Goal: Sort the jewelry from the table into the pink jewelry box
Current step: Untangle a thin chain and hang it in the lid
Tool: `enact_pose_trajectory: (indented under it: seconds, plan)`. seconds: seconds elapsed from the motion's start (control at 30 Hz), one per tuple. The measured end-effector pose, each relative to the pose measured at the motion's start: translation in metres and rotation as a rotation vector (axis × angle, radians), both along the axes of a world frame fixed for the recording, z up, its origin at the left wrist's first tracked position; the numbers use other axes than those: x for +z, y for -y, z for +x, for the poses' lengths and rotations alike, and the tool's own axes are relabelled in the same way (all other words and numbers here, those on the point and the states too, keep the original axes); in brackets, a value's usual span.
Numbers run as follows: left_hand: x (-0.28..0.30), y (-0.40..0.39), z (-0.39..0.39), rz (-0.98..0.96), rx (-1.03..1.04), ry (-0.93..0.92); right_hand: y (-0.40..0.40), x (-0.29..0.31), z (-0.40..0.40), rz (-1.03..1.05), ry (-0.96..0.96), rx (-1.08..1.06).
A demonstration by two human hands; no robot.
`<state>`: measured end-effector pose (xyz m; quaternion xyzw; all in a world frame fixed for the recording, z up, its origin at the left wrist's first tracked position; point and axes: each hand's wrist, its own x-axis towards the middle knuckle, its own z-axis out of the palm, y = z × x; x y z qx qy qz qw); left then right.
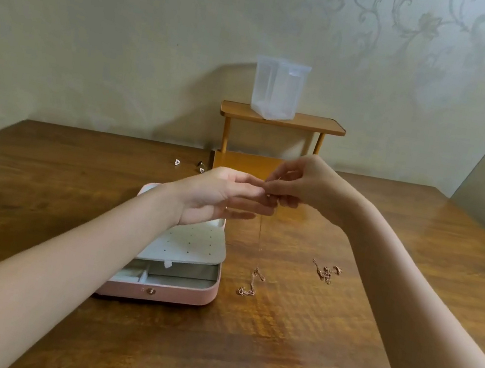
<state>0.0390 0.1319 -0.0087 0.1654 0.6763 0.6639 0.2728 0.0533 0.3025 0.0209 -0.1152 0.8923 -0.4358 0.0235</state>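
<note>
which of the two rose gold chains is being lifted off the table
The chain beside the pink box: the right hand pinches its top and it hangs taut. The other chain lies bunched further right, untouched.

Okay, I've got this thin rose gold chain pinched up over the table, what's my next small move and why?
Probably lift it a little higher, then swing it left over the open pink jewelry box. The thin rose gold chain hangs from your right hand, steadied by your left hand, but its lower end lies coiled on the brown wooden table beside the box.
</note>
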Motion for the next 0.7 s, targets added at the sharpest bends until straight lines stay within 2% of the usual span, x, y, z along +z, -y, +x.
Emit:
enact_pose_trajectory:
  seconds: [0.17, 0.27, 0.4, 0.5, 0.63, 0.7]
  plan:
    - [-0.01, -0.001, -0.004, -0.065, 0.167, -0.081, -0.002, -0.009, -0.005, -0.109, 0.088, 0.051]
    - [-0.016, -0.01, -0.003, -0.118, 0.169, -0.054, 0.001, -0.016, -0.008, -0.189, -0.039, -0.03]
    - [-0.015, -0.016, 0.0, -0.142, 0.035, -0.032, 0.0, -0.019, -0.023, -0.375, -0.171, -0.255]
    - [-0.005, -0.006, -0.003, -0.118, 0.025, -0.017, -0.012, -0.022, -0.035, -0.293, -0.265, -0.474]
    - [0.012, 0.017, -0.009, -0.055, 0.098, 0.007, -0.028, -0.029, -0.048, -0.201, -0.287, -0.629]
    - [0.021, 0.029, -0.011, 0.064, 0.156, 0.051, -0.033, -0.035, -0.054, -0.175, -0.27, -0.689]
